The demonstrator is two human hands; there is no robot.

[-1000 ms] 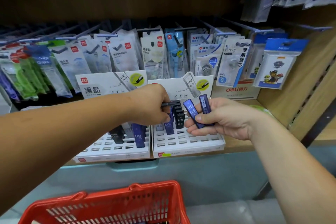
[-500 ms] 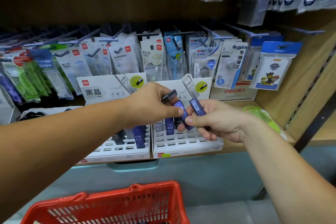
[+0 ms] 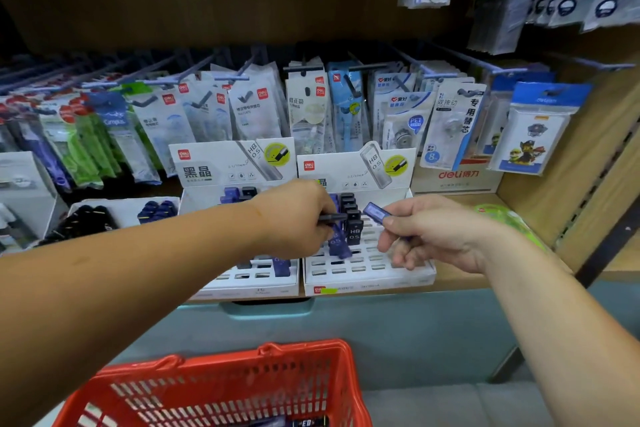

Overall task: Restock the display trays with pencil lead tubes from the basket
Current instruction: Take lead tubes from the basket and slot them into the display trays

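At six o'clock the basket (image 3: 221, 388) is red latticed plastic. The blue lead tube (image 3: 375, 211) at centre looks like glossy plastic. The white display tray (image 3: 367, 269) seems matt card. The hanging packets (image 3: 256, 107) at twelve o'clock are shiny film. The shelf side (image 3: 568, 184) at three o'clock is smooth wood-grain.

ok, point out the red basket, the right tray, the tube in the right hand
red basket (image 3: 311, 346): head view, back rim.
right tray (image 3: 367, 284): head view, front wall.
blue tube (image 3: 375, 211): head view, label face.

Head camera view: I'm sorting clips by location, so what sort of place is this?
Most likely a stationery shop aisle: packaged stationery hangs on peg hooks, branded display trays on the shelf hold pencil lead tubes, and a red shopping basket sits below.
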